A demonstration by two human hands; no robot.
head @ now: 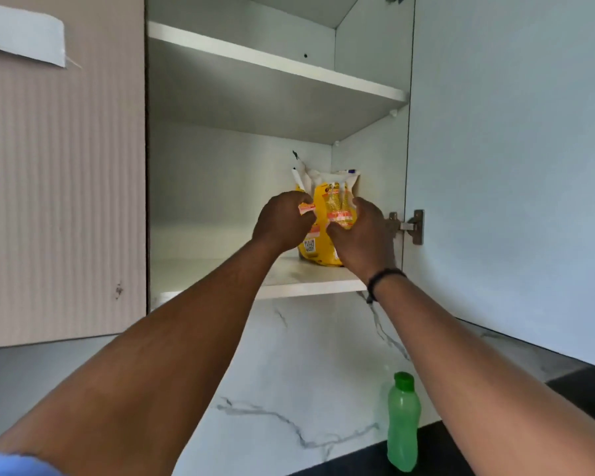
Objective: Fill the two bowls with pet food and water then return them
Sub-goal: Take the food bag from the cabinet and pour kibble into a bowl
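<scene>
A yellow pet food bag (327,201) with red and white labels stands on the lower shelf (220,273) of an open wall cabinet, near its right corner. My left hand (282,221) grips the bag's left side. My right hand (361,235) grips its right front, with a dark band on that wrist. Both arms reach up into the cabinet. A green water bottle (403,424) with a green cap stands upright on the dark counter below. No bowl is in view.
The cabinet door (512,166) stands open on the right, its hinge (409,226) just beside my right hand. An upper shelf (275,63) spans above. A ribbed beige door (62,183) is at the left. White marbled wall (306,372) runs below the cabinet.
</scene>
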